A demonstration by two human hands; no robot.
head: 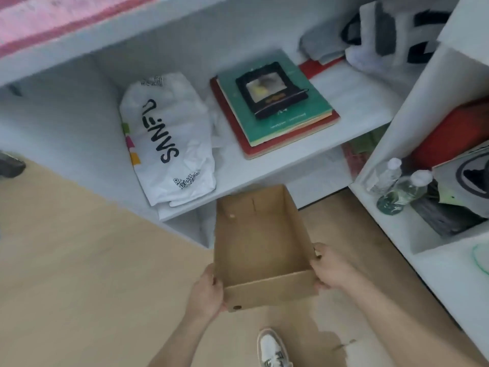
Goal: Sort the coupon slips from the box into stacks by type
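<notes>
open-topped cardboard box (259, 247) is held in the air over a pale wooden floor (79, 260), in front of a white shelf (357, 102). the far end of the box is tipped up toward the shelf edge and the near end sits lower, toward the body. only brown cardboard is seen inside it, with one small pale spot near the far left wall.

left hand (207, 290) is clamped on the near left corner. its thumb is laid along the left wall and the fingers are curled round the outside and under the corner, mostly hidden. right hand (330, 268) is clamped on the right wall near the near corner. its thumb is set on the rim and the fingers are wrapped round the outside, with the tips tucked under the front edge. both sets of fingers are pressed together, not spread.

on the shelf a crumpled white bag (169, 139) with black lettering is laid at the left. well apart from it at the right a stack of books (267, 120) is seen, green cover uppermost, with a black pouch (272, 88) lying on top. in a side compartment at the right two clear bottles (389, 176) are seen just beside each other. a white shoe (272, 348) is planted on the floor below the box.
</notes>
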